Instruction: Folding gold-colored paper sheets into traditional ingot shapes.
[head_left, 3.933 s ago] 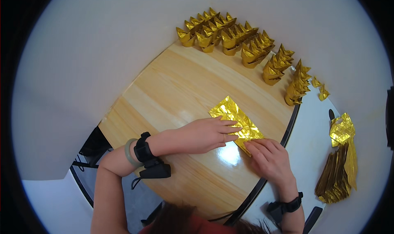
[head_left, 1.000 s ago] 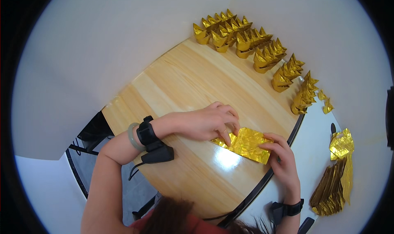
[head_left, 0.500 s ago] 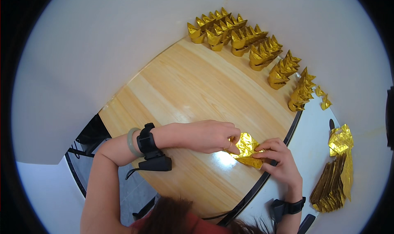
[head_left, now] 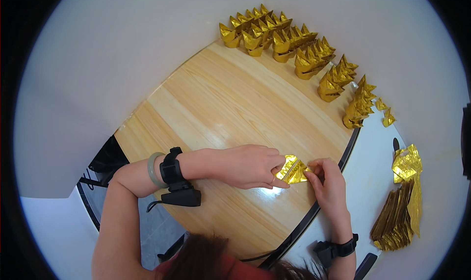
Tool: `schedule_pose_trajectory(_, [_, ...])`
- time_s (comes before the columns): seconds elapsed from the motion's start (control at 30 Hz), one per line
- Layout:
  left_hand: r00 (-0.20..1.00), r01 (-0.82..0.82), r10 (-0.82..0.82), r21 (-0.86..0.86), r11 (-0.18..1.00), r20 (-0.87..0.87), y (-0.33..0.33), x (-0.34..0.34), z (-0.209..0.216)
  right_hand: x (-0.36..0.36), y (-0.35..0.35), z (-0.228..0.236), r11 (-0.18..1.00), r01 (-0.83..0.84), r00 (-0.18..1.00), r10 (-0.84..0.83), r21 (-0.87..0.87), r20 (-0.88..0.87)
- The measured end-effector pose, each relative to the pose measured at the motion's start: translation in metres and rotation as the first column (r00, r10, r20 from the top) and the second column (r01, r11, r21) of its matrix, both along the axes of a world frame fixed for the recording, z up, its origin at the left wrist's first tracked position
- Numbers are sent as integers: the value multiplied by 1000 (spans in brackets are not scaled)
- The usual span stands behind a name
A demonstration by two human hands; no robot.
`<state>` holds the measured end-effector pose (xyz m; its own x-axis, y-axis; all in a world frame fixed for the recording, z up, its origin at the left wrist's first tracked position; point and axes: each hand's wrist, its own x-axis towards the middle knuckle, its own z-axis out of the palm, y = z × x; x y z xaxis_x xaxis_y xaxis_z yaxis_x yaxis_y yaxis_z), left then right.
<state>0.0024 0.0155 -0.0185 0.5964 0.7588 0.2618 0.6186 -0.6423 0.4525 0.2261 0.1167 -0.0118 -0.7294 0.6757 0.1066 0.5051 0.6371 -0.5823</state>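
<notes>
A sheet of shiny gold foil paper, partly folded with a crease across it, lies on the wooden table between my hands. My left hand is closed at its left edge, fingers bent and pressing the paper; a ring shows on one finger. With thumb and fingertips together, my right hand pinches the paper's right corner. Part of the paper's left side is hidden under my left fingers.
Several rows of folded gold foil ingots stand along the table's far right edge. On the white surface at right lie a few loose gold pieces, a flat gold sheet and a fanned stack of folded gold paper. Walls enclose the table.
The paper's near right flap has been folded over, and the paper now looks smaller and flatter. My right hand has drawn its fingers together at the corner. The view has shifted slightly.
</notes>
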Motion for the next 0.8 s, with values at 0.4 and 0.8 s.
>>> schedule_pose_trajectory(0.4, [999, 30, -31, 35, 999, 14, 2, -1, -9, -1, -1, 2, 990, 43, 999, -46, 134, 14])
schedule_pose_trajectory(0.8, [899, -61, 237, -433, 900, 367, 1, -11, 3, 1, 1, 4, 919, -296, 950, 310, 262, -15])
